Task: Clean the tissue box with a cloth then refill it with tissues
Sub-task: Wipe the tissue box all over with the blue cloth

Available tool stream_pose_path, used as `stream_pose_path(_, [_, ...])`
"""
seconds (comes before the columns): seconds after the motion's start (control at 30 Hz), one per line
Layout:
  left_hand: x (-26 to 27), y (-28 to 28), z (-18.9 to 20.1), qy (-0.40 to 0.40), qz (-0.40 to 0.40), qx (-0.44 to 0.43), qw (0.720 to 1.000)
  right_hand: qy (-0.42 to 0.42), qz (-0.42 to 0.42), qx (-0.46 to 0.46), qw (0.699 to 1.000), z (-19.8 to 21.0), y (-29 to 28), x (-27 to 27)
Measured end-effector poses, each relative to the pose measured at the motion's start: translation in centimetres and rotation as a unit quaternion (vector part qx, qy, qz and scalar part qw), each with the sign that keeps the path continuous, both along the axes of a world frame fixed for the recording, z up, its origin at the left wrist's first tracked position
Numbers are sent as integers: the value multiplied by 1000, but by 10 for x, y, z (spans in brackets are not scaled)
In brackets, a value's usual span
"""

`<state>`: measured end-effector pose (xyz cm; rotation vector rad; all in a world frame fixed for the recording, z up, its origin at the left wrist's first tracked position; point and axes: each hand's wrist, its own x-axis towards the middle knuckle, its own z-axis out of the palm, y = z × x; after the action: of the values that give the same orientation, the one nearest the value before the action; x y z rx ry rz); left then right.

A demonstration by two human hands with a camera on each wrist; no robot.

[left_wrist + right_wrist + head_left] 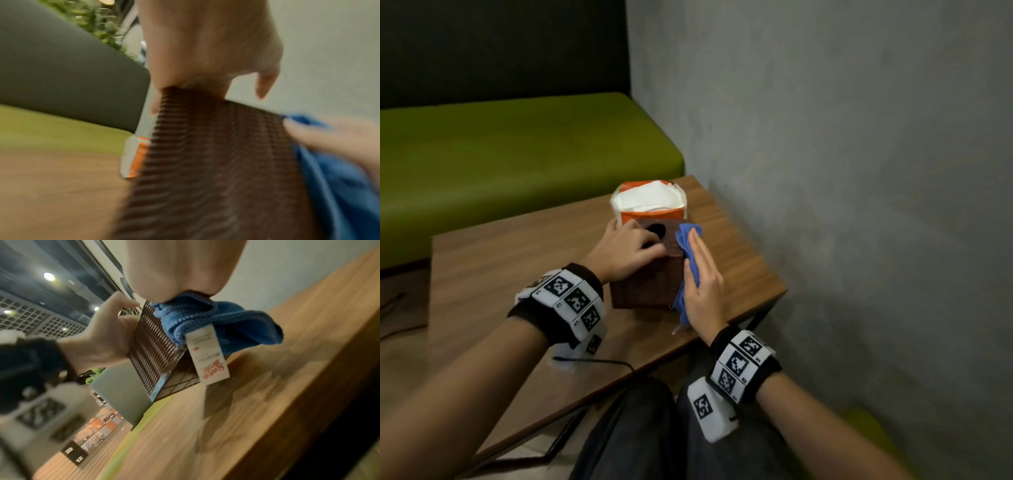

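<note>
Both hands on box (650,277): left hand (625,251) grips its top, right hand (703,291) flat, fingers straight, pressing cloth (686,240) against its side.

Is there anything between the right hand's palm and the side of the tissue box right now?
Yes. The blue cloth lies between the right hand and the right side of the brown tissue box, pressed flat by straight fingers. The head view shows it; the right wrist view confirms it.

- we see the tissue box (650,274) on the surface (517,267), near its right edge.
- behind it sits the tissue pack (649,202); the cloth (688,257) lies against its right side.
</note>
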<state>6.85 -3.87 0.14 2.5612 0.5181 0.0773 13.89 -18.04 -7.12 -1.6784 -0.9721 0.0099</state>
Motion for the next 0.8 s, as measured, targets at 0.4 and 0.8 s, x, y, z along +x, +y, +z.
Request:
stream_pose_path(0.4, [-2,-14,5,-79,136,-129,979,12,-63,41,997,15,31,23])
stream_pose_path(0.8, [6,-14,12,-100,77,-232,965,-100,-68,26,992,20,31,21])
